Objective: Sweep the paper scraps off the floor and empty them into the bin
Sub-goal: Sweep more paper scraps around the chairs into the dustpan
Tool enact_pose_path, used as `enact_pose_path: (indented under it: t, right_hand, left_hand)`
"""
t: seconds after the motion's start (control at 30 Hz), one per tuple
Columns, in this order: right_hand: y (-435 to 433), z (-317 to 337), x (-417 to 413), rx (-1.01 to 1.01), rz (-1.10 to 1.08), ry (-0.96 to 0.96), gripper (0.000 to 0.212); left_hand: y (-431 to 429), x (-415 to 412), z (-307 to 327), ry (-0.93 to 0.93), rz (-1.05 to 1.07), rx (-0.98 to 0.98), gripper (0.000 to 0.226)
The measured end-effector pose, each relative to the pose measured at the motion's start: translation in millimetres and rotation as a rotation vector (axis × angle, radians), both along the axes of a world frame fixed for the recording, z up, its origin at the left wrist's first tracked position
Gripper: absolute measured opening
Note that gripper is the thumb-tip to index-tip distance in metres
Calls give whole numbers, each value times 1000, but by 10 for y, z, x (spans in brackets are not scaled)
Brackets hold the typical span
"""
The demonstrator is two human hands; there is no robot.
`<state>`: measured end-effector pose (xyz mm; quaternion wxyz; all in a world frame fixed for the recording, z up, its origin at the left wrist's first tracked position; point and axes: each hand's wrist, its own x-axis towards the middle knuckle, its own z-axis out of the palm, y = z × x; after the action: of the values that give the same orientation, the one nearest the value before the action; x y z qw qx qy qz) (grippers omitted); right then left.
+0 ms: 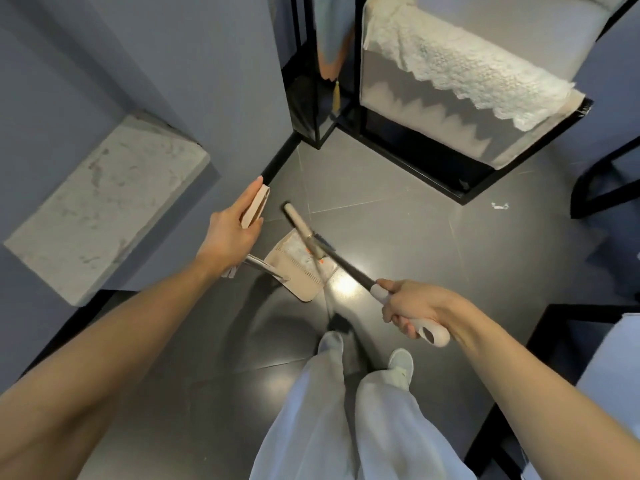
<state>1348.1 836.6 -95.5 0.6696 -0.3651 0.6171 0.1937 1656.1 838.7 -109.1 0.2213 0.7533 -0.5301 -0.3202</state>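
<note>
Holding one tool each, the hands were well apart. The left hand [235, 230] gripped the pink top of the dustpan [294, 271] handle, and the right hand [415, 310] was curled round the pale grip at the end of the broom [346, 261]. The broom's dark shaft ran from the right hand up and to the left across the dustpan, its far end just past the pan's rim. The bristles were too blurred to place.

The pan sat low over the dark floor [398, 237], just ahead of the person's shoes and near the foot of the blue wall. A few white and orange paper bits [306, 252] showed inside it. One more white scrap [500, 205] lay on the floor well to the right, near the black frame of the seat with the lace cloth [467, 64]. No bin was in view.

The step in hand looked like gathering the last of the paper. Done well, it called for the pan's front lip pressed flat to the tiles, so that thin scraps could not slip under it. Short, light strokes toward the pan would suit the glossy floor, where paper was likely to skid. Bringing the pan over to the stray scrap seemed safer than flicking it across the room. The pan would then need tipping back so its load could not slide out.
</note>
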Motion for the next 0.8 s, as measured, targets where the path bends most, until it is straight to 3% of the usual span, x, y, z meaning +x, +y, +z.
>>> enact_pose_path:
  t: [0.1,0.37,0.8]
  right_hand:
    - [4,209,-51,60,-125,-15,72]
    - [361,685,-470,-40,-310,-14,73]
    - [701,942,-1764,-125,-892,-2,65]
  left_hand:
    - [-46,15,-14,9,-35,-31,73]
    - [-150,-121,134,34,-160,-87,76]
    - [-850,-1712,209,134,-450,-188,68]
